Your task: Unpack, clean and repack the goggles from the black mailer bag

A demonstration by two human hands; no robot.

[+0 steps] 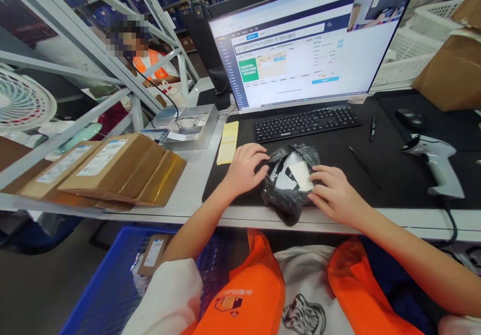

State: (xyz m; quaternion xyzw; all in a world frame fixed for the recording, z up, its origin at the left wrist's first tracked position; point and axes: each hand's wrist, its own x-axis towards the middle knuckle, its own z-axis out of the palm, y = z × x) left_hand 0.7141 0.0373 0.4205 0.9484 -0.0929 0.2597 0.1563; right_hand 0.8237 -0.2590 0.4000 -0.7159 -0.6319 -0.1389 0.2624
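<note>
A crumpled black plastic bag (287, 209) sits at the front of the black desk mat, its mouth pulled wide. Inside it shows a white item with black print (283, 172), and a plain off-white piece (301, 175) beside that. My left hand (244, 169) grips the bag's left rim between thumb and curled fingers. On the opposite side, my right hand (336, 192) pinches the right rim near the off-white piece. How deep the contents go is hidden by the bag.
Behind the bag stand a keyboard (306, 123) and a large monitor (293, 54). A barcode scanner (438, 162), mouse (411, 120), pen (373, 128) and thin dark tool (364, 166) lie right. Yellow notes (228, 143) and cardboard boxes (112, 167) are left. Below is a blue crate (101, 275).
</note>
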